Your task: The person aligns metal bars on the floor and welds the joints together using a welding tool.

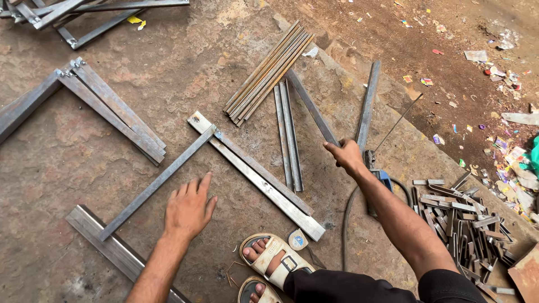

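Down on the concrete floor [67, 157], the right hand [345, 156] is clamped on the near end of a flat steel bar [312, 108], whose long axis runs from that hand up and left toward the bundle of thin strips [268, 73]. Left hand [188, 209] lies open, fingers spread, just beside the diagonal bar [157, 182] of the half-built frame, whether pressing the floor I cannot tell. Looks like the fetching step: next, I'd judge, the bar needs swinging round and squaring against the frame's wide rail [258, 177].
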